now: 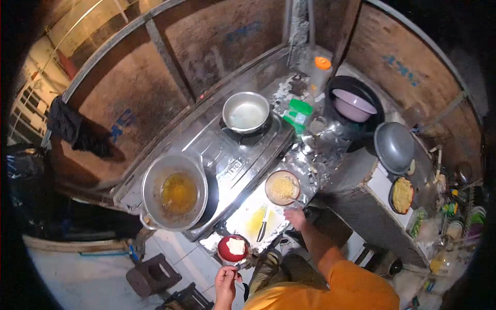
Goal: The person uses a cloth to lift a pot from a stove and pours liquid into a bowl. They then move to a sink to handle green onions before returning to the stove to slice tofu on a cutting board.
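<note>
My left hand (226,280) is at the bottom, its fingers curled together just below a red dish (222,251). A small dark thing shows at its fingertips; I cannot make out what it is. A pale white piece (236,246) lies in the dish. My right hand (295,219) reaches over the foil-covered counter with fingers stretched out, near a bowl (282,188) of pale yellowish food with a spoon in it. Between my hands, a knife (263,225) lies on a white board (245,216) with a yellow smear.
On the stove (227,165) stand a large pan (150,194) of yellow oil and a smaller pot (246,111) of cloudy liquid. Behind are a green packet (298,112), an orange-lidded jug (319,77) and a pink basin (353,106). To the right are a grey lid (394,147) and a plate of yellow food (402,196).
</note>
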Tool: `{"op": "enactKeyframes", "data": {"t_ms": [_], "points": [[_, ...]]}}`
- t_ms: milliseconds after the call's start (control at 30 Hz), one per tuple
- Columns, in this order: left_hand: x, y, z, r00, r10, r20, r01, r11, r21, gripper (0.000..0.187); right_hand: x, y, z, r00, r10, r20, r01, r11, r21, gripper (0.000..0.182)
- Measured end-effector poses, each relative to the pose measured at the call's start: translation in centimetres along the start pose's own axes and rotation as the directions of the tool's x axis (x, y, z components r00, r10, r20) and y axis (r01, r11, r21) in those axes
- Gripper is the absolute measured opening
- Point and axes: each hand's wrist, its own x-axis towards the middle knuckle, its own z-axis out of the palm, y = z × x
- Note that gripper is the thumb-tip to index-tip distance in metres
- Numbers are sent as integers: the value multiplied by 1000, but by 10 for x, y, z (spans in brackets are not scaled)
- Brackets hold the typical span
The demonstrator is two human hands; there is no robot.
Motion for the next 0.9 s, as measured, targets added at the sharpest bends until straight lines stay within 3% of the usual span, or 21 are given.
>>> {"op": "enactKeyframes", "data": {"t_ms": [67,133,167,200,233,267,300,333,367,400,433,467,533,567,600,733,800,900], "points": [[-14,-10,-4,994,21,-106,-18,999,28,18,18,-4,20,994,109,20,-103,845,525,31],[-32,-17,-14,974,58,-220,-52,998,31,19,25,-15,50,967,14,-255,67,950,305,36],[-41,-26,-20,961,73,-267,-64,997,41,19,36,-8,38,990,-43,-135,91,922,375,41],[-49,-34,-23,939,112,-325,-105,994,38,19,41,-22,50,982,-27,-186,102,908,406,42],[-58,-39,-25,938,96,-333,-77,995,67,18,38,-28,60,980,-182,-85,199,819,538,43],[-70,-44,-26,934,79,-349,-49,994,93,18,45,-22,34,997,-72,-31,79,928,364,45],[-79,-48,-26,930,89,-356,-53,993,109,18,48,-20,30,999,39,20,-44,885,464,45],[-90,-50,-26,927,95,-363,-52,991,126,18,27,-37,45,981,-53,184,-55,845,533,44],[-100,-54,-28,930,103,-352,-65,991,119,21,12,-55,63,991,-93,101,55,944,326,42],[-114,-57,-31,902,144,-408,-107,988,112,21,23,-50,51,995,79,-61,-53,936,348,40],[-125,-60,-33,904,124,-409,-100,992,78,21,21,-48,57,994,-52,-96,73,971,228,42],[-131,-62,-35,914,100,-394,-90,995,44,22,30,-48,46,989,37,-142,6,957,291,47],[-148,-68,-40,893,120,-434,-132,991,4,24,20,-57,60,985,-56,-163,89,975,206,51],[-156,-68,-41,884,122,-451,-152,988,-31,25,26,-60,54,980,59,-191,-5,963,271,52],[-165,-69,-43,876,119,-468,-168,984,-64,26,21,-62,60,971,17,-239,32,980,199,50],[-190,-72,-54,835,126,-536,-188,980,-62,27,26,-61,43,971,6,-239,43,980,196,49],[-196,-76,-62,845,152,-513,-229,969,-90,28,7,-68,54,967,-106,-232,144,977,155,53],[-200,-75,-76,862,206,-463,-281,954,-100,28,-36,-90,83,981,-161,-105,174,976,128,59]]}}
